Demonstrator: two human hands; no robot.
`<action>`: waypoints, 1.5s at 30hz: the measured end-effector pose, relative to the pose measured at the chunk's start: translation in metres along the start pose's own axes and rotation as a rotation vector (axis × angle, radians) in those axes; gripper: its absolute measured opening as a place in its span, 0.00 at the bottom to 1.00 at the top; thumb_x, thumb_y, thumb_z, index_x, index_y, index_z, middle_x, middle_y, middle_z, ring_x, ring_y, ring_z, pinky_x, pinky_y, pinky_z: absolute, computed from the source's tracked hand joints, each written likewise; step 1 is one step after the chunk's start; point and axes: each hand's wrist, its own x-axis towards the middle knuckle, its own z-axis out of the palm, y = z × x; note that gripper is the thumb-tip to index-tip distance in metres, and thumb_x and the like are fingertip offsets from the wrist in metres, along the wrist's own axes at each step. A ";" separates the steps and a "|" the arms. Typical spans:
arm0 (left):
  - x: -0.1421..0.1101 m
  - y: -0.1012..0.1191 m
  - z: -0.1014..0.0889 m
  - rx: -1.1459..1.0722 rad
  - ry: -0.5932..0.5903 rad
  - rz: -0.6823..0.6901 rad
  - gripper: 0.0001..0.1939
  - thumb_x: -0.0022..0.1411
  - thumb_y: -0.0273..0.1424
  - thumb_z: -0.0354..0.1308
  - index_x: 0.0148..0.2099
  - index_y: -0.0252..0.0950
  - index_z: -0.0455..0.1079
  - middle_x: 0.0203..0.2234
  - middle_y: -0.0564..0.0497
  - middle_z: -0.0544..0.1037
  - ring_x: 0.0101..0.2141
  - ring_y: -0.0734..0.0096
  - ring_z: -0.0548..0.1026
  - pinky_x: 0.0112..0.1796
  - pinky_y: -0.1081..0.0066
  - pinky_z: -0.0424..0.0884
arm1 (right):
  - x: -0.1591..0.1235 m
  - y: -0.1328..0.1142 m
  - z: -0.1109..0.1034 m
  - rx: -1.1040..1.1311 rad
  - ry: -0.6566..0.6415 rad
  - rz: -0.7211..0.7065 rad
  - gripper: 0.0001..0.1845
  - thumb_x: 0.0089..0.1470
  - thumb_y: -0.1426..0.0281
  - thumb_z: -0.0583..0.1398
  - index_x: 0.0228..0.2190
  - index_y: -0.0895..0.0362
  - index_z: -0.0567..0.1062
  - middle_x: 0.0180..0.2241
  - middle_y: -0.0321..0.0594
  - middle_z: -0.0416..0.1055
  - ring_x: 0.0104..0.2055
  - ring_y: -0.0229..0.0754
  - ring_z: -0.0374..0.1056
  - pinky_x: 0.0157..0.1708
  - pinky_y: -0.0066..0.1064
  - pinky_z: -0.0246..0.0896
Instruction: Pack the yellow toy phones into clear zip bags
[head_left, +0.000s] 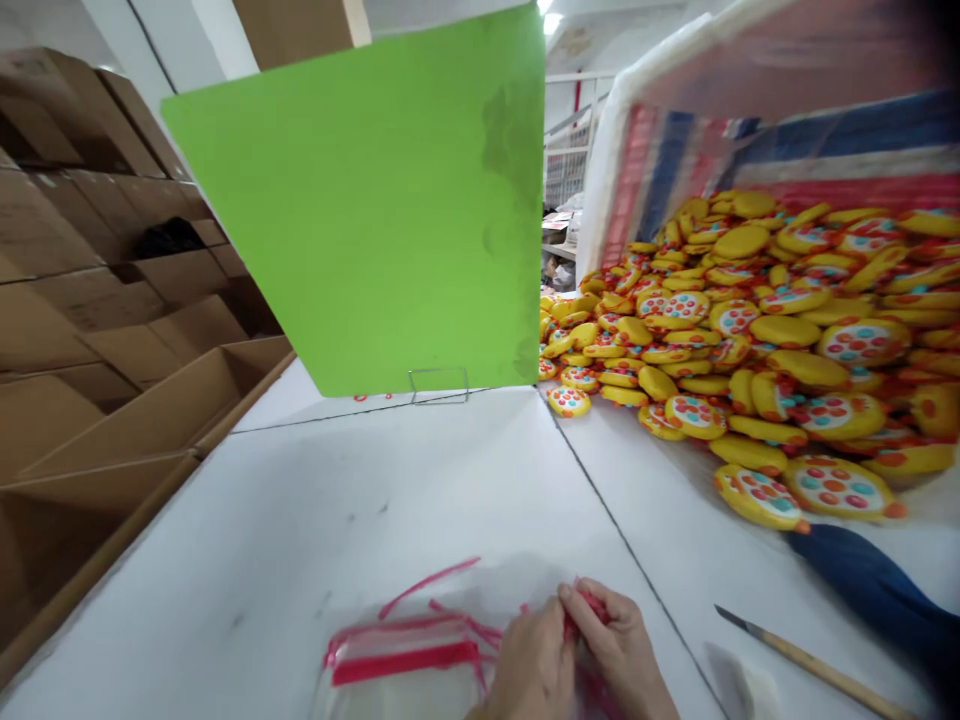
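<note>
Close together at the table's front, my left hand (529, 655) and my right hand (619, 645) are both closed with fingertips meeting. Between them is a small crumpled bundle of pink-red strips (595, 607), mostly hidden by the fingers. Just left of my left hand lies a clear plastic pouch (405, 657) with a bright pink band across its top. A loose pink strip (429, 585) rests on the table behind the pouch, and more pink strip ends show between the pouch and my left hand.
A green board (375, 220) stands upright at the back in a wire stand (439, 388). Yellow dotted toys (739, 320) spill from a striped bag on the right. A wooden-handled knife (817, 665) lies beside dark blue cloth (874, 585). Cardboard boxes (90, 260) line the left.
</note>
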 end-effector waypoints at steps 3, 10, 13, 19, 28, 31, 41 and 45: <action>-0.005 -0.001 0.000 -0.038 0.041 -0.043 0.15 0.61 0.28 0.43 0.44 0.35 0.69 0.33 0.44 0.78 0.34 0.60 0.73 0.35 0.67 0.67 | 0.007 -0.005 0.008 0.151 0.080 0.023 0.24 0.44 0.62 0.61 0.15 0.53 0.50 0.17 0.26 0.42 0.20 0.32 0.43 0.20 0.24 0.44; -0.008 -0.030 -0.056 -0.062 0.126 -0.111 0.11 0.56 0.26 0.46 0.29 0.35 0.70 0.21 0.54 0.71 0.26 0.71 0.69 0.27 0.75 0.62 | 0.029 -0.026 -0.007 0.460 0.102 0.142 0.24 0.39 0.61 0.63 0.17 0.52 0.50 0.13 0.21 0.43 0.14 0.28 0.40 0.14 0.22 0.42; -0.006 -0.048 -0.084 0.013 0.157 -0.168 0.11 0.56 0.24 0.45 0.28 0.34 0.68 0.18 0.56 0.66 0.24 0.71 0.66 0.25 0.74 0.59 | 0.032 -0.022 -0.016 0.469 0.100 0.187 0.23 0.37 0.62 0.64 0.17 0.52 0.53 0.11 0.19 0.44 0.13 0.27 0.38 0.12 0.20 0.35; -0.001 -0.075 -0.096 0.174 0.159 -0.244 0.07 0.53 0.20 0.53 0.35 0.34 0.68 0.24 0.56 0.68 0.28 0.70 0.67 0.33 0.70 0.61 | 0.029 -0.016 -0.011 0.358 0.097 0.186 0.21 0.37 0.66 0.65 0.16 0.54 0.55 0.13 0.21 0.45 0.14 0.26 0.39 0.13 0.20 0.34; 0.020 -0.066 -0.089 -0.213 0.150 -0.360 0.14 0.61 0.34 0.54 0.25 0.34 0.62 0.17 0.61 0.60 0.17 0.81 0.59 0.19 0.77 0.58 | 0.029 -0.012 -0.008 0.225 0.040 0.055 0.16 0.44 0.59 0.63 0.19 0.57 0.66 0.16 0.25 0.51 0.18 0.30 0.45 0.18 0.21 0.42; 0.023 -0.042 -0.082 -0.506 0.093 -0.336 0.10 0.57 0.34 0.52 0.25 0.36 0.60 0.13 0.64 0.53 0.13 0.83 0.48 0.15 0.78 0.44 | 0.027 -0.013 -0.002 0.232 -0.028 0.029 0.16 0.43 0.58 0.64 0.22 0.59 0.72 0.18 0.29 0.59 0.20 0.32 0.51 0.20 0.22 0.48; 0.033 0.000 -0.047 -1.010 0.119 -0.301 0.10 0.44 0.34 0.59 0.24 0.36 0.61 0.09 0.65 0.57 0.11 0.87 0.46 0.13 0.78 0.39 | 0.023 -0.011 0.011 0.335 -0.316 0.072 0.25 0.44 0.53 0.63 0.35 0.62 0.73 0.12 0.24 0.54 0.12 0.26 0.44 0.11 0.21 0.41; 0.040 -0.002 -0.047 -1.094 0.259 -0.285 0.13 0.47 0.38 0.58 0.24 0.35 0.60 0.14 0.61 0.63 0.11 0.89 0.47 0.13 0.79 0.39 | 0.024 -0.010 0.009 0.330 -0.330 0.059 0.19 0.46 0.55 0.62 0.27 0.60 0.72 0.15 0.25 0.54 0.14 0.26 0.45 0.13 0.21 0.41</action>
